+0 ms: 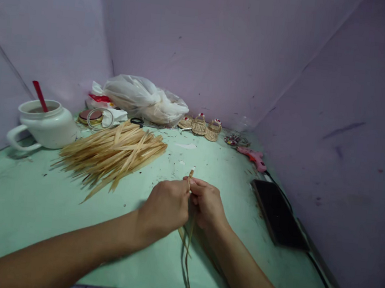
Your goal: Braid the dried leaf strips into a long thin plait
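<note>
My left hand (pixel 166 205) and my right hand (pixel 207 204) meet over the middle of the table, fingers closed in a pinch on thin dried fibre strips (pixel 188 253). A short end of the strips sticks up above my fingertips, and the long ends hang between my wrists toward the near table edge. My fingers hide how the strips cross or join. To the left of my hands lies a thick bundle of pale straw-coloured strips (pixel 119 152), fanned out on the table.
On the left stands a white mug (pixel 53 129) with a red handle in it. A tied plastic bag (pixel 145 100), scissors (pixel 137 121) and small woven baskets (pixel 199 126) line the back. A pink glue gun (pixel 253 157) and a dark phone (pixel 278 213) lie right, beside the purple wall.
</note>
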`<control>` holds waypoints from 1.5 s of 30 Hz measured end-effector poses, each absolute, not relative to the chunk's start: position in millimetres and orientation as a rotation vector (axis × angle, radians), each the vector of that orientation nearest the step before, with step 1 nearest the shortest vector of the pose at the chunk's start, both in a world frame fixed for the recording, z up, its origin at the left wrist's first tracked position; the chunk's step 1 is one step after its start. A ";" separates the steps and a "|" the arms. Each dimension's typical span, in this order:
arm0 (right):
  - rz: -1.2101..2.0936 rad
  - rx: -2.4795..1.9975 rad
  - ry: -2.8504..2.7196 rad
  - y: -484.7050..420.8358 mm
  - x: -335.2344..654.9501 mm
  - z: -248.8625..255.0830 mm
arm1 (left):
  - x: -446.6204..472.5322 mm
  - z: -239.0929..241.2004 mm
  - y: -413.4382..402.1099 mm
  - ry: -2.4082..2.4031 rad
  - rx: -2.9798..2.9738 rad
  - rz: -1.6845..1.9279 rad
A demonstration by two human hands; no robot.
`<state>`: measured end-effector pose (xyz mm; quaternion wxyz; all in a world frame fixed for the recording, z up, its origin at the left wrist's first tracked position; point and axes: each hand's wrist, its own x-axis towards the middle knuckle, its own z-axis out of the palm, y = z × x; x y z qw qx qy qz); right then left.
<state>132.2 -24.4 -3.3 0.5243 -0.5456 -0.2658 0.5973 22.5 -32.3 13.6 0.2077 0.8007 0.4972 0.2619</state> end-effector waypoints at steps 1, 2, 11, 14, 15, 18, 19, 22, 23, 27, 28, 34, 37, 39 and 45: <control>1.502 -1.270 -0.574 -24.7 132.1 -1.5 | 23.6 11.0 -36.7 1.365 2.321 0.687; 1.558 -1.237 -0.521 -24.8 132.6 0.2 | 24.1 8.9 -40.0 1.364 2.397 0.641; 1.620 -1.149 -0.530 -27.6 130.2 13.2 | 12.2 24.1 -15.2 1.448 2.154 1.031; 1.667 -1.121 -0.657 -31.0 125.8 14.3 | 9.2 27.1 0.1 1.209 1.696 0.742; 1.681 -1.116 -0.695 -31.6 125.8 14.2 | 7.8 26.8 3.6 1.109 1.573 0.611; 1.696 -1.163 -0.807 -31.5 130.5 13.7 | 2.6 24.8 9.7 0.958 1.474 0.432; 1.698 -1.184 -0.849 -31.0 132.8 13.7 | 1.2 24.2 10.9 0.928 1.523 0.427; 1.657 -1.201 -0.967 -28.9 138.4 12.7 | 0.6 21.8 13.2 0.894 1.687 0.445; 1.604 -1.210 -0.983 -27.9 139.2 11.5 | 1.9 20.7 13.3 0.929 1.720 0.454; 1.292 -1.308 -1.040 -24.6 139.6 2.4 | 10.3 15.4 9.6 1.135 1.840 0.519; 1.222 -1.342 -1.095 -24.3 139.7 0.0 | 12.1 14.3 8.0 1.168 1.886 0.550; 0.609 -1.575 -1.587 -27.9 145.2 -0.1 | 15.6 11.4 3.4 1.389 2.169 0.682; 0.458 -1.653 -1.719 -29.8 148.8 6.1 | 14.8 9.0 5.3 1.438 2.201 0.668; 0.462 -1.703 -1.709 -30.9 149.7 8.5 | 14.3 6.9 6.7 1.459 2.198 0.679; 0.623 -1.603 -1.622 -42.4 136.8 5.2 | 17.4 4.7 8.9 1.529 1.988 0.783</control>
